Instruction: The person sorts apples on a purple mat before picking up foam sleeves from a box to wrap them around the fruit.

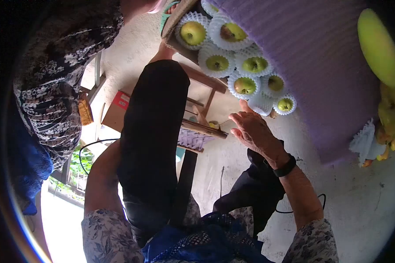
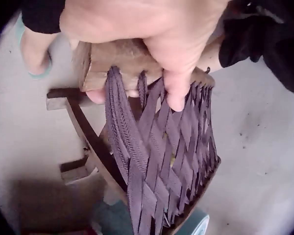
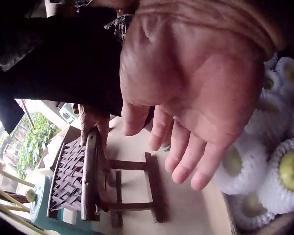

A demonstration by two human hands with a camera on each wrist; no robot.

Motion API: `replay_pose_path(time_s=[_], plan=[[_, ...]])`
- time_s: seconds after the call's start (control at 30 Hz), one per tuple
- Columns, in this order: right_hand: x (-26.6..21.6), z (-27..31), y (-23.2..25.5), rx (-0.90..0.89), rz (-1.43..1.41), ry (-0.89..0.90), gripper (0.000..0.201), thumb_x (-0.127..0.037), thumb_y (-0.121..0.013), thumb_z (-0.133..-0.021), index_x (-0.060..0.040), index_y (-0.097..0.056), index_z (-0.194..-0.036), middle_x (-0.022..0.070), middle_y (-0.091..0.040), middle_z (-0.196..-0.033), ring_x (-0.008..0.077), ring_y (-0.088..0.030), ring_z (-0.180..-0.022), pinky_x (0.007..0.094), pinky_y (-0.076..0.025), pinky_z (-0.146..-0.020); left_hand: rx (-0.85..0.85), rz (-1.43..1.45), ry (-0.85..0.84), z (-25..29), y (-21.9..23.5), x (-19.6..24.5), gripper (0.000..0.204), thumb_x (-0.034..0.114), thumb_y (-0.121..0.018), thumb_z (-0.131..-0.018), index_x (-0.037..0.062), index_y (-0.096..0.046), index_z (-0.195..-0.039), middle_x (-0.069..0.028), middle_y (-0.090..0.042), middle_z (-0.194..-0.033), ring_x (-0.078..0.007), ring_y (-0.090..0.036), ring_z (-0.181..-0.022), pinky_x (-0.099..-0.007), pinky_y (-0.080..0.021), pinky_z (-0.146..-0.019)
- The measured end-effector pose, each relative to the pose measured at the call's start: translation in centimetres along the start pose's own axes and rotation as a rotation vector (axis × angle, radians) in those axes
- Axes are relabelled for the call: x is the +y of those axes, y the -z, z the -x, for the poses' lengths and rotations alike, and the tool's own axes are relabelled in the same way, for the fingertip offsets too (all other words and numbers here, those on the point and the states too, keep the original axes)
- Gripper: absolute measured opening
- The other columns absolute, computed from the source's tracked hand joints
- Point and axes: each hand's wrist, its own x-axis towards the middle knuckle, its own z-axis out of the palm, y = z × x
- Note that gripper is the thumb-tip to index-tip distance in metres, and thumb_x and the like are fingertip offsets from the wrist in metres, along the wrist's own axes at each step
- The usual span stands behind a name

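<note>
Landmark: the woven stool (image 3: 73, 178) — a small wooden stool with a seat of purple woven straps, tipped on its side on the concrete floor (image 1: 360, 206), beside the dark trouser leg (image 1: 151, 131) of a second person.

Left hand: the left hand (image 2: 147, 34) grips the stool's wooden seat rail (image 2: 122, 61), thumb and fingers curled over the wood, one fingertip pressing onto the purple straps (image 2: 161, 161) just below the rail. In the head view this hand is hidden behind the trouser leg; only the forearm shows.

Right hand: the right hand (image 1: 252, 129) hangs free, fingers spread and relaxed, holding nothing — it sits between the stool and the pears (image 1: 245, 85).

Pears: green pears in white foam nets lie on a purple mat (image 1: 311, 57), above and to the right of the stool as the head camera sees it; the nearest netted one (image 1: 285, 104) is just past the right fingertips, not touched.

Step in hand, as I judge it: holding or shifting the stool by its rail. Doing it well means keeping the grip on the solid wood rather than on the straps, which would give under load, and keeping the legs (image 3: 152, 188) clear of the other person's foot.

Arm pose: left arm reaches down and forward, wrist bent over the rail; right forearm extends outward, wrist wearing a dark band (image 1: 285, 168), palm turned toward the pears.

Unclear: whether the stool rests on the floor or is partly lifted.
</note>
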Motion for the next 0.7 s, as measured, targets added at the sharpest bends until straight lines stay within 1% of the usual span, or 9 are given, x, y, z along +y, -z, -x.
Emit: replay_pose_path(time_s=[0.23,0.33,0.4,0.43,0.5,0.53,0.6,0.63,0.7], plan=[[-0.9,-0.1,1.4,-0.046,0.012,0.01,0.039,-0.012,-0.068,-0.077,-0.0032,-0.05,-0.11,0.0116,-0.059,-0.094,0.027,-0.058,-0.093,0.038,-0.047,-0.083,0.0,0.0,0.056,1.3,-1.0,-0.2,0.04,0.019,-0.055,-0.084,0.0045,-0.051,-0.122,-0.0218,-0.058,-0.109,-0.0366,-0.061,-0.095,-0.0403,-0.051,-0.074],[-0.7,-0.5,1.4,-0.064,0.028,0.022,0.041,-0.015,-0.066,-0.078,-0.0031,-0.049,-0.113,0.0116,-0.058,-0.094,0.0269,-0.058,-0.092,0.0388,-0.048,-0.08,0.019,-0.015,0.088,1.8,-0.7,-0.5,0.04,0.019,-0.055,-0.084,0.0044,-0.052,-0.122,-0.0218,-0.058,-0.108,-0.0366,-0.061,-0.095,-0.0403,-0.051,-0.074],[-0.8,-0.6,1.1,0.029,0.107,0.095,0.03,-0.017,-0.068,-0.08,-0.0022,-0.053,-0.101,0.0124,-0.058,-0.085,0.0242,-0.061,-0.08,0.037,-0.051,-0.071,0.024,-0.03,0.104,2.2,-0.3,-0.9,0.04,0.019,-0.055,-0.085,0.0043,-0.052,-0.121,-0.0218,-0.058,-0.108,-0.0367,-0.061,-0.095,-0.0403,-0.051,-0.074],[-1.0,-0.6,1.1,0.037,0.105,0.096,0.03,-0.017,-0.068,-0.08,-0.0022,-0.053,-0.101,0.0124,-0.058,-0.085,0.0242,-0.061,-0.08,0.037,-0.051,-0.071,0.025,-0.037,0.112,2.4,-0.1,-1.1,0.04,0.018,-0.055,-0.085,0.0043,-0.052,-0.121,-0.0218,-0.058,-0.108,-0.0367,-0.061,-0.095,-0.0403,-0.051,-0.074],[-1.5,-0.5,1.5,-0.021,0.156,0.123,0.031,-0.017,-0.067,-0.08,-0.0015,-0.054,-0.104,0.0134,-0.059,-0.088,0.024,-0.061,-0.083,0.0379,-0.051,-0.074,0.028,-0.042,0.127,2.9,-0.1,-1.3,0.039,0.018,-0.055,-0.085,0.0043,-0.052,-0.121,-0.0219,-0.059,-0.108,-0.0367,-0.061,-0.095,-0.0403,-0.051,-0.074],[-1.5,-0.5,1.9,-0.007,0.167,0.119,0.031,-0.017,-0.067,-0.08,-0.0015,-0.054,-0.104,0.0134,-0.059,-0.088,0.024,-0.061,-0.083,0.0379,-0.051,-0.074,0.038,-0.045,0.123,2.4,0.1,-1.4,0.039,0.018,-0.055,-0.085,0.0042,-0.052,-0.121,-0.0219,-0.059,-0.108,-0.0367,-0.061,-0.095,-0.0403,-0.051,-0.074],[-2.1,-0.4,2.1,-0.001,0.144,0.171,0.032,-0.018,-0.067,-0.081,-0.0002,-0.054,-0.105,0.0145,-0.06,-0.092,0.0249,-0.061,-0.087,0.0386,-0.051,-0.076,0.042,-0.048,0.122,2.1,0.1,-1.9,0.039,0.018,-0.055,-0.085,0.0042,-0.052,-0.121,-0.0219,-0.059,-0.108,-0.0368,-0.061,-0.095,-0.0403,-0.051,-0.074],[-2.6,-0.3,2.5,-0.107,0.13,0.131,0.033,-0.017,-0.065,-0.082,0.0012,-0.053,-0.107,0.0175,-0.059,-0.099,0.0278,-0.06,-0.093,0.0412,-0.049,-0.082,0.033,-0.045,0.131,2.6,-0.2,-2.3,0.039,0.018,-0.055,-0.085,0.0042,-0.052,-0.121,-0.0219,-0.059,-0.108,-0.0368,-0.061,-0.094,-0.0403,-0.051,-0.074],[-3.8,0.2,2.8,-0.137,0.164,0.137,0.033,-0.016,-0.064,-0.082,0.0017,-0.052,-0.108,0.0193,-0.058,-0.102,0.0291,-0.059,-0.096,0.0427,-0.048,-0.083,0.029,-0.039,0.153,3.7,-0.7,-3.0,0.039,0.018,-0.055,-0.085,0.0041,-0.052,-0.121,-0.022,-0.059,-0.107,-0.0368,-0.061,-0.094,-0.0403,-0.051,-0.074]])
